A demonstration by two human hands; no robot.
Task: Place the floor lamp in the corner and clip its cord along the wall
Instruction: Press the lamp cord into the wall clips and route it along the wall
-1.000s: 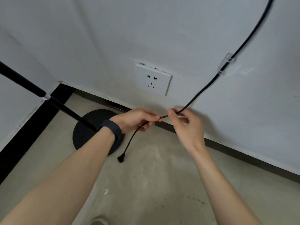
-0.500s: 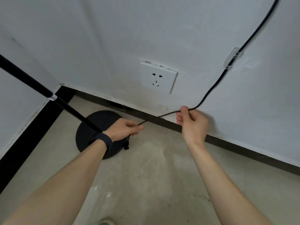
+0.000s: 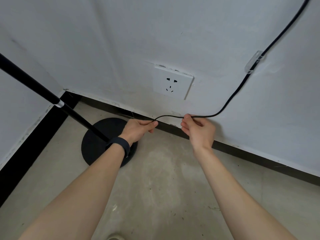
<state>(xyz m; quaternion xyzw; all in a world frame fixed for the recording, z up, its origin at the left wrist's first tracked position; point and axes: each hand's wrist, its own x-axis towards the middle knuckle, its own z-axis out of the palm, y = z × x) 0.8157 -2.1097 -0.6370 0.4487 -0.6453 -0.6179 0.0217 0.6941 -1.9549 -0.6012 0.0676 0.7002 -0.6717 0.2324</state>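
The floor lamp stands in the corner: its round black base rests on the floor and its black pole slants up to the left. The black cord comes down the white wall from the upper right, passes through a clear clip, then bends left along the wall's foot. My right hand pinches the cord near that bend. My left hand, with a dark wristband, is shut on the cord's end over the base. The plug is hidden inside that hand.
A white wall socket sits above the dark skirting, just above my hands. Black skirting runs along the left wall. The floor is bare concrete, and a shoe tip shows at the bottom edge.
My left hand has slid to the cord's end and closed over the plug, which hung free before. Both hands now hold the cord low against the wall's foot.
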